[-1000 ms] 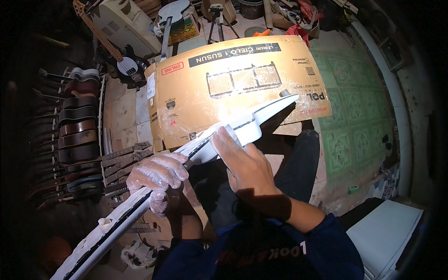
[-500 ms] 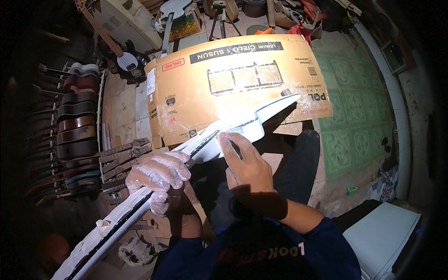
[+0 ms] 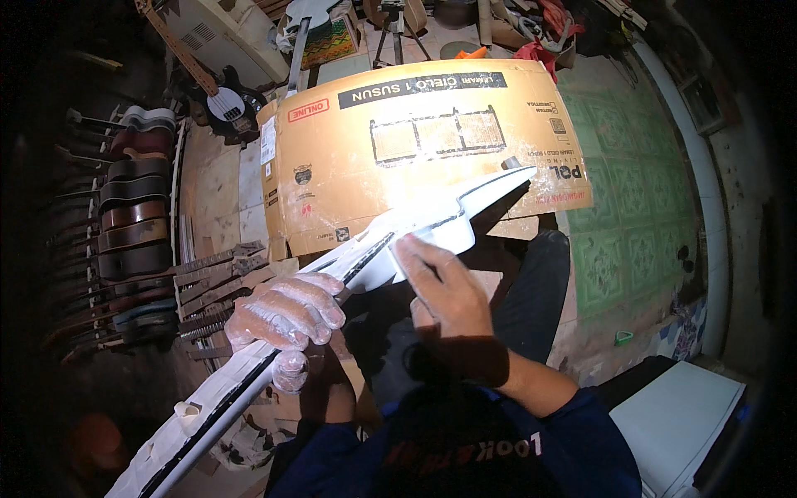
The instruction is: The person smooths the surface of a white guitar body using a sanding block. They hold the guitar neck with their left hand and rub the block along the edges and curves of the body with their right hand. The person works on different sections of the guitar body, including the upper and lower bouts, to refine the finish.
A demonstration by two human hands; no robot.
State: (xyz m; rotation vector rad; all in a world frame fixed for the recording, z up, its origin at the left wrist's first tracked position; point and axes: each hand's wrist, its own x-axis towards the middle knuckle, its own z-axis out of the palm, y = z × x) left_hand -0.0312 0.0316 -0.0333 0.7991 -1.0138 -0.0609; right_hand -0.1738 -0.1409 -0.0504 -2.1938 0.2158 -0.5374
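A white guitar (image 3: 419,213) is stretching diagonally from the near left to the middle of the scene. Its pointed end is facing far right and overlapping the near part of a brown cardboard sheet (image 3: 349,170).

The left hand (image 3: 286,314) is gripping the neck (image 3: 203,442) firmly, its whitened fingers closing over the far side and its thumb showing on the near side. Nearer and farther left, a pale covering is lying along the neck beside a dark stripe, and a small curled flap (image 3: 188,412) is standing up from it.

The right hand (image 3: 452,290) is resting at the near side of the guitar, where the neck is widening into the body. Its fingers are reaching out slightly bent, tips against the white part; a pale edge is showing beside them, and I cannot tell whether they are holding a separate thin piece.

A dark-trousered leg (image 3: 538,286) is extending to the right of the right hand. At the left, a row of guitars (image 3: 133,228) is hanging or standing in shadow, and several loose necks (image 3: 220,286) are lying beside the row. A black electric guitar (image 3: 237,124) is standing far left, and green patterned tiles (image 3: 618,191) are covering the floor at right.
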